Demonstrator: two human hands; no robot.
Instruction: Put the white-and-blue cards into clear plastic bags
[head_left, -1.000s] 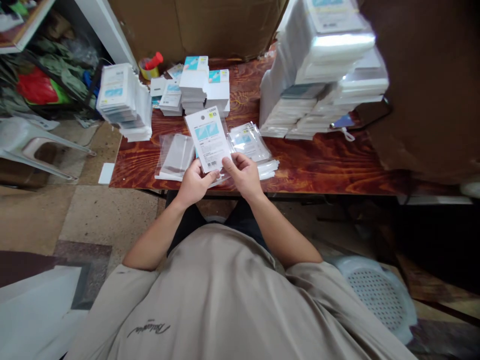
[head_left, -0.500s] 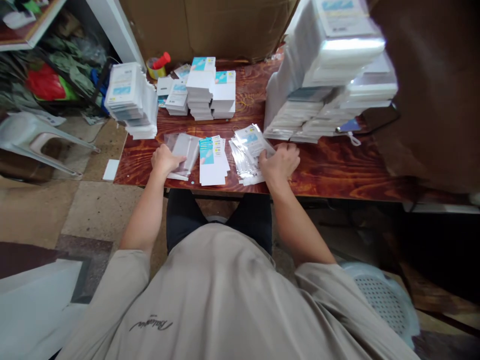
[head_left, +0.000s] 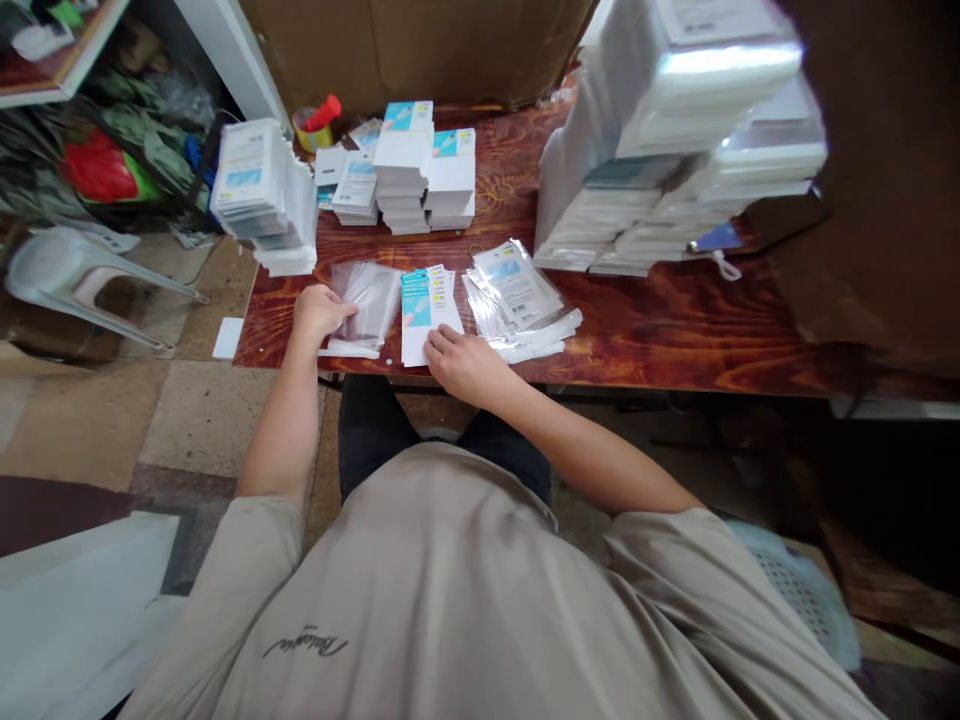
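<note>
Half a second ago the right grip point(head_left: 466, 362) lay on the packed sleeves point(head_left: 521, 285) to the right; now it is away from them, and its fingertips rest on the lower right part of the printed cards point(head_left: 422, 312) in the middle; the packed sleeves now lie uncovered, fanned out, with their pale ends toward the near edge of the surface point(head_left: 675, 335); a second ago both hands held one printed packet up between them, and now they are well apart.

The left grip point(head_left: 319, 312) stays at the left edge of the clear bags point(head_left: 375, 303), as it was half a second ago; its thumb and fingers are close to each other at that edge, though I cannot tell whether they are clamped on a bag; the right grip has its fingers bent over the white lower part of the cards, and whether it pinches one I cannot tell either.

The cards lie between the clear bags and the packed sleeves, under the right fingertips and reaching away from them; the bags extend to the right of the left grip; behind the cards stand the card stacks point(head_left: 405, 165).
</note>
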